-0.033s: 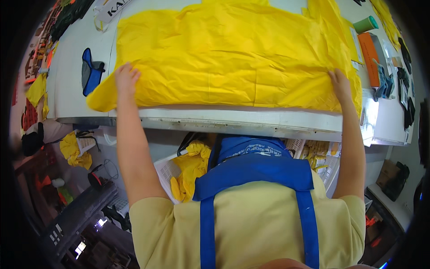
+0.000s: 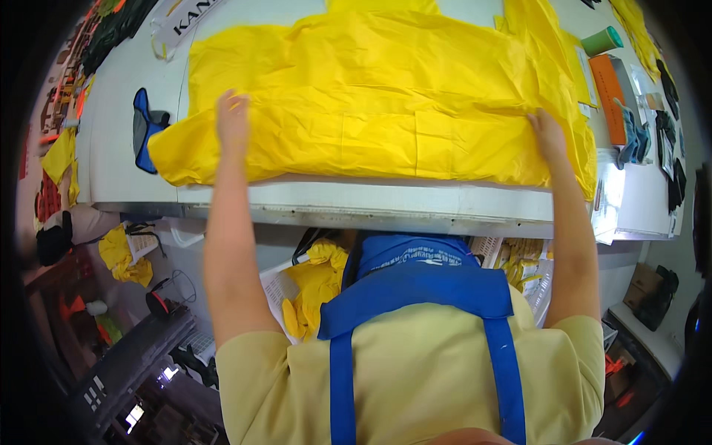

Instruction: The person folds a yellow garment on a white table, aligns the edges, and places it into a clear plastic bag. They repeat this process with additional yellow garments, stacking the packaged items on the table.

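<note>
At nine o'clock a yellow bundle [image 2: 124, 256] shows below the white table [image 2: 107, 141]; on top, at ten, lies a blue-and-grey piece [image 2: 141, 126]. The left hand [image 2: 233, 126], also at ten, is over the yellow fabric [image 2: 363, 104] spread across twelve; blur hides whether its fingers clamp. A white basket [image 2: 277, 288] sits beneath at seven. At two, the right hand [image 2: 547, 135] touches the fabric, its grip unclear, near an orange box [image 2: 608, 100].

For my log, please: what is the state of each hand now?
Left hand: over the yellow fabric, blurred; open or closed cannot be told.
Right hand: on the same fabric; whether it grips cannot be told.
</note>
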Motion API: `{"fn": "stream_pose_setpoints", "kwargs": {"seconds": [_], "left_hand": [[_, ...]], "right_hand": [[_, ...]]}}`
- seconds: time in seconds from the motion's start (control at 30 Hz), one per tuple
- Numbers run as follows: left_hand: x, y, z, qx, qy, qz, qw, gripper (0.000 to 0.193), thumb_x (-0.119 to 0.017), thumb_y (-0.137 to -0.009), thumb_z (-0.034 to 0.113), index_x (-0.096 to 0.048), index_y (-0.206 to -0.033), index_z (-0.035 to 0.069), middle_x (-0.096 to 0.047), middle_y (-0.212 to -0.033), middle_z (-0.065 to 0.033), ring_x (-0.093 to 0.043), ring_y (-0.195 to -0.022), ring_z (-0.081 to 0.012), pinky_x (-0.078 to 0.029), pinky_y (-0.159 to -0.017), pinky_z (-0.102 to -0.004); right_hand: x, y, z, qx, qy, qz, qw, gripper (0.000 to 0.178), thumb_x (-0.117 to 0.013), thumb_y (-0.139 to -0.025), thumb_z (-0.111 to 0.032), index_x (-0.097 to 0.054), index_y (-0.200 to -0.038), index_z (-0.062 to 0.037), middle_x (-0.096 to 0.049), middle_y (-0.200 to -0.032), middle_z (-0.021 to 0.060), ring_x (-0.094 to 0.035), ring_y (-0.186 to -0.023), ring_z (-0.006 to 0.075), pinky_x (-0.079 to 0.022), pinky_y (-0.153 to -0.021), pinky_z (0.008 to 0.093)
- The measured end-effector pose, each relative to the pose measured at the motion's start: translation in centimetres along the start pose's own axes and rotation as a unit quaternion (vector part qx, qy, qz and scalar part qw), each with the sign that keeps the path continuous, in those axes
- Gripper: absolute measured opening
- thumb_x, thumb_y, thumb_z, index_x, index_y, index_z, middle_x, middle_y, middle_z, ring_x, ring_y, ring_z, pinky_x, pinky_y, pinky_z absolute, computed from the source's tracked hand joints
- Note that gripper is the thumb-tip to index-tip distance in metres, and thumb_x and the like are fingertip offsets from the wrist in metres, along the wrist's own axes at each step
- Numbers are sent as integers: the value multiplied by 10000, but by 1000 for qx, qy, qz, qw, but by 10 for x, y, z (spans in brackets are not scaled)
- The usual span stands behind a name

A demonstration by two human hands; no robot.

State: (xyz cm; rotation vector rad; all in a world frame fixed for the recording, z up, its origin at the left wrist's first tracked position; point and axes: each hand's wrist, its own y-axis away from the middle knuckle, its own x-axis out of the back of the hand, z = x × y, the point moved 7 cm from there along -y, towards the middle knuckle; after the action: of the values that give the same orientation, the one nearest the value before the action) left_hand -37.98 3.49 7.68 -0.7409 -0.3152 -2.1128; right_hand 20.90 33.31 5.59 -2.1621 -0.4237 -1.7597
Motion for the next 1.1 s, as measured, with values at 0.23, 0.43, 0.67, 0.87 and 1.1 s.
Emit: {"fn": "stream_pose_setpoints", "kwargs": {"seconds": [0.23,0.43,0.67,0.87,1.1], "left_hand": [[-150,120,19,-182,-380,-226,878,615,-536,-879,493,-331,-1436,331,-156,-1564,-75,-143,-1391,-465,-144,-1032,-708],[-151,129,14,-187,-383,-206,881,643,-546,-881,474,-302,-1454,313,-126,-1570,-86,-123,-1396,-469,-123,-1035,-711],[-153,126,8,-190,-386,-201,880,636,-539,-888,473,-302,-1455,310,-118,-1570,-81,-134,-1390,-473,-132,-1034,-706],[-154,128,0,-211,-391,-186,876,648,-538,-889,464,-288,-1462,296,-115,-1570,-82,-144,-1388,-469,-148,-1029,-706],[-154,130,-2,-239,-394,-174,870,640,-518,-901,451,-280,-1468,271,-108,-1571,-83,-138,-1394,-462,-141,-1032,-703]], "right_hand": [[-17,14,14,-31,78,80,993,323,-499,-942,-349,-578,-1133,-101,-629,-1084,108,-578,-1024,300,-411,-887,446],[2,122,134,-136,29,160,977,218,-522,-932,-248,-600,-1019,-65,-626,-970,127,-562,-956,329,-421,-841,410],[31,111,155,-25,-23,115,993,186,-545,-815,-74,-584,-996,-52,-608,-975,146,-551,-953,345,-437,-843,427],[27,132,171,-32,102,104,989,336,-553,-705,9,-603,-1009,-125,-614,-1008,79,-553,-999,305,-403,-915,403],[17,110,242,-166,37,-54,984,182,-520,-744,-66,-676,-822,-119,-631,-941,118,-567,-959,311,-406,-873,407]]}}
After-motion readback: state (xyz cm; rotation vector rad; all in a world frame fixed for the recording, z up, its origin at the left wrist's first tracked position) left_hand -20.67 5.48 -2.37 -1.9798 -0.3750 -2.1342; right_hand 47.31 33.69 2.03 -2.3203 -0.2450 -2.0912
